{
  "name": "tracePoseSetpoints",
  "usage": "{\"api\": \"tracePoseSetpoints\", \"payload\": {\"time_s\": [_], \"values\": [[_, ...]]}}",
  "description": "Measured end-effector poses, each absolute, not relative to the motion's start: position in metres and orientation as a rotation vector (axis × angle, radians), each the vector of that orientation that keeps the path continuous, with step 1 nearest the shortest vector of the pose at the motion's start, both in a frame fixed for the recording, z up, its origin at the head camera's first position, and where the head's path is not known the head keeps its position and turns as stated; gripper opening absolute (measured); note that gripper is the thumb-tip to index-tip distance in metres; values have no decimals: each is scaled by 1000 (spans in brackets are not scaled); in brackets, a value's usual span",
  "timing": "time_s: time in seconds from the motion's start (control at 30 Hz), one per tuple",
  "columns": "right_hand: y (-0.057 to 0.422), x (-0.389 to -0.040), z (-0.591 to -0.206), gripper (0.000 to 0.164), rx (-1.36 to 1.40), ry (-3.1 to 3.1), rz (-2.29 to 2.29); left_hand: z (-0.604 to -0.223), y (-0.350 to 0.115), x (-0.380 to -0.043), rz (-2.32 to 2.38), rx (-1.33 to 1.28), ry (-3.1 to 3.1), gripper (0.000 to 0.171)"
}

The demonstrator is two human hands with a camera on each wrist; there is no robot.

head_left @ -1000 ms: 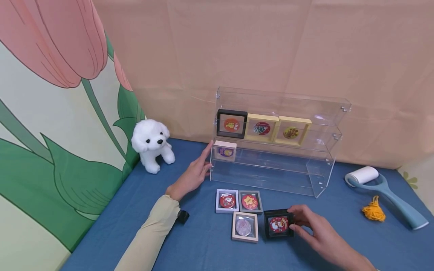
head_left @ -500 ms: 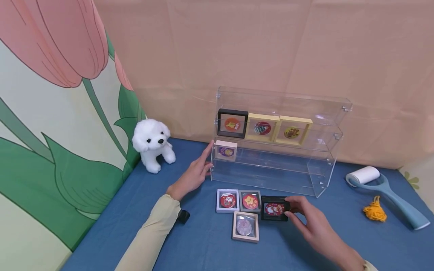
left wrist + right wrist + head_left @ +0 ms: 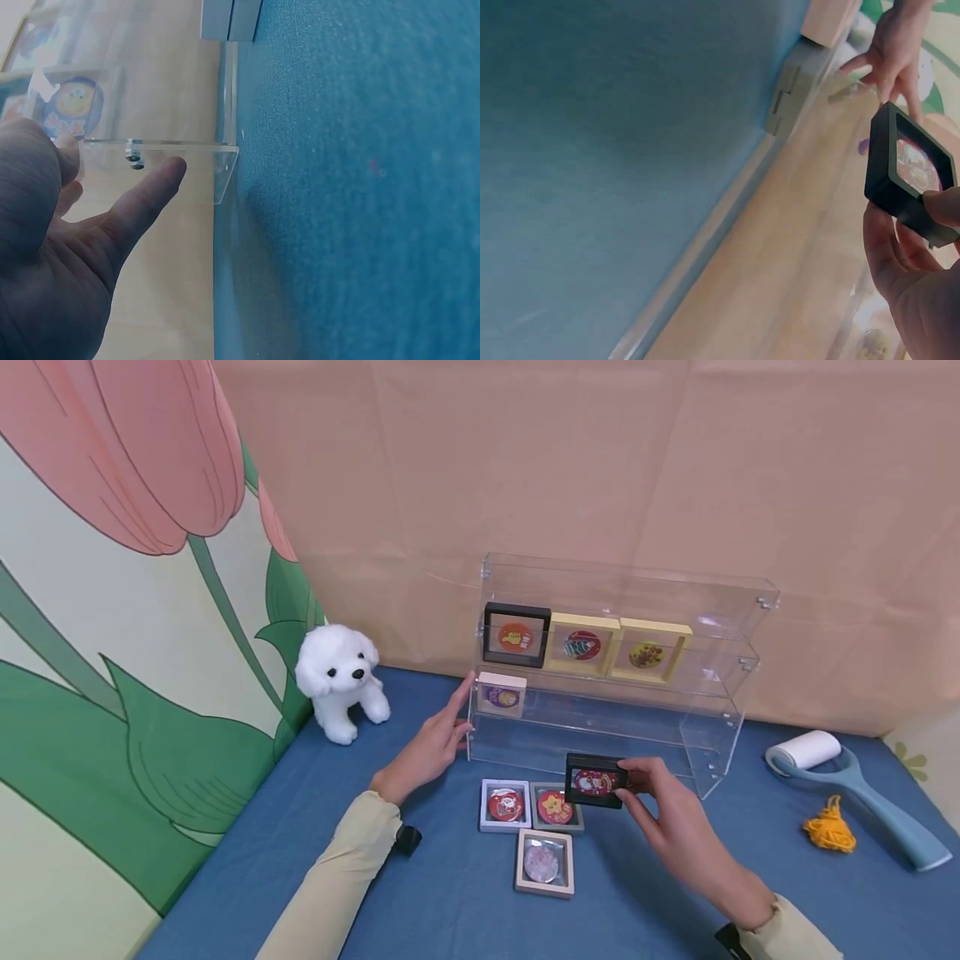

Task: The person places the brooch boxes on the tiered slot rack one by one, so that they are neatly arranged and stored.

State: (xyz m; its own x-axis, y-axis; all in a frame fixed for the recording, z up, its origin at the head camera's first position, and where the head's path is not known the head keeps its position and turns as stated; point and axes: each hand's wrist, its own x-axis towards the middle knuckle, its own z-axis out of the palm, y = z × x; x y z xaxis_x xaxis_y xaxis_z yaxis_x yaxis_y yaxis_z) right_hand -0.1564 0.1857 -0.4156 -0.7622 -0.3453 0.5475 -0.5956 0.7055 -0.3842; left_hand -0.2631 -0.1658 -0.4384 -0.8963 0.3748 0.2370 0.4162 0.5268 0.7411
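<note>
Black frame [image 3: 596, 781]: held above the worktop [image 3: 450, 893], shifted farther forward and a little left over the last second, from beside the beige frame [image 3: 543, 863] to near the lower front of the rack [image 3: 585, 743]. From the head it overlaps a corner of the grey frame [image 3: 555, 810]. Right hand [image 3: 678, 827]: grip closed on the black frame's edge, thumb one side, fingers the other. Reading: mid-carry, not yet set down. Left hand [image 3: 427, 743] unmoved at the rack's left side, fingers nearly straight, holding nothing; probably a steadying touch, firmness cannot be told. White frame [image 3: 505, 805] lies beside the grey. On the rack, thumbs-up frame [image 3: 516, 637], tree frame [image 3: 582, 646], sunflower frame [image 3: 647, 654] in a row; pink frame [image 3: 501, 695] a tier lower, left end. None of these shifted.
</note>
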Motion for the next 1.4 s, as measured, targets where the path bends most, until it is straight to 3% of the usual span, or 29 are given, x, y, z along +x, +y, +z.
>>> {"api": "tracePoseSetpoints", "payload": {"time_s": [1.4], "values": [[133,-234,-356,37,686,-2284,956,-438,-165,-263,-1350,-684,-2715,96]]}}
